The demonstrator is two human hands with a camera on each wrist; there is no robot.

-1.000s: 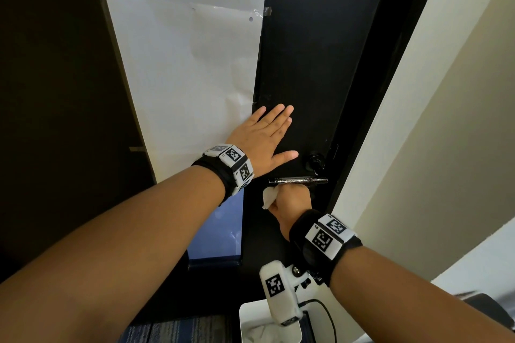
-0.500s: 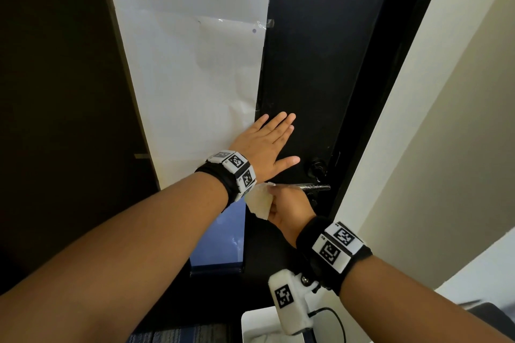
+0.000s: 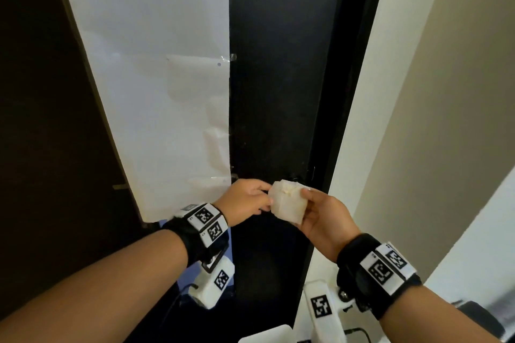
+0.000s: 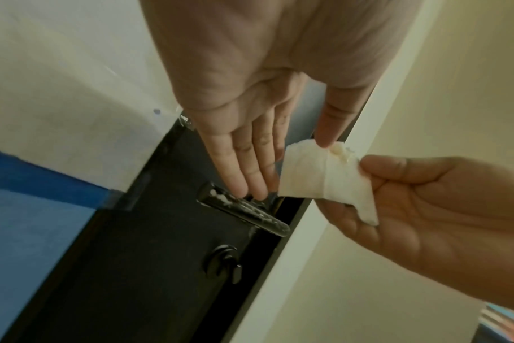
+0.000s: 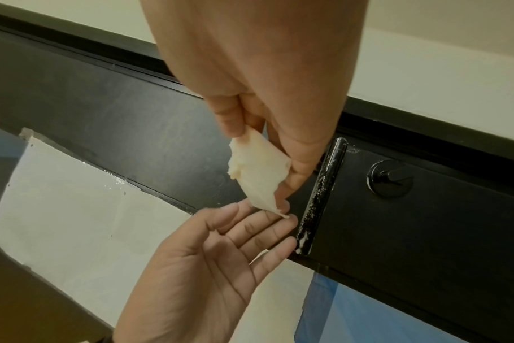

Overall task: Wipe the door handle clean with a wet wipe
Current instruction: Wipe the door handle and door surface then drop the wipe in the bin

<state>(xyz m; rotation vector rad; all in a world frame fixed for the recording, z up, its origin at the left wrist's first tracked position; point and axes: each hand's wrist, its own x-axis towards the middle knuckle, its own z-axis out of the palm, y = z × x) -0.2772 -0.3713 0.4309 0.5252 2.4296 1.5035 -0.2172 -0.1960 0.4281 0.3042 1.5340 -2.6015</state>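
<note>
The crumpled white wet wipe (image 3: 288, 200) is held up in front of the dark door, with yellowish grime on its top fold. My right hand (image 3: 306, 203) pinches the wet wipe (image 5: 258, 171) between thumb and fingers, palm turned up. My left hand (image 3: 262, 199) is beside it, fingers straight, its fingertips (image 5: 282, 215) touching the wipe's lower corner and the thumb at its upper edge (image 4: 326, 143). The black door handle (image 4: 244, 208) lies just behind the fingers, streaked with white residue (image 5: 319, 195). In the head view the hands hide the handle.
A round black thumb-turn lock (image 5: 390, 178) sits beside the handle. White paper (image 3: 156, 92) is taped over the door's left part, with a blue panel (image 4: 30, 208) below it. A cream wall (image 3: 376, 92) stands right of the frame. A white container rim (image 3: 267, 335) shows below.
My right hand came off the handle with the wipe and turned palm up. My left hand left the door panel and dropped to touch the wipe.
</note>
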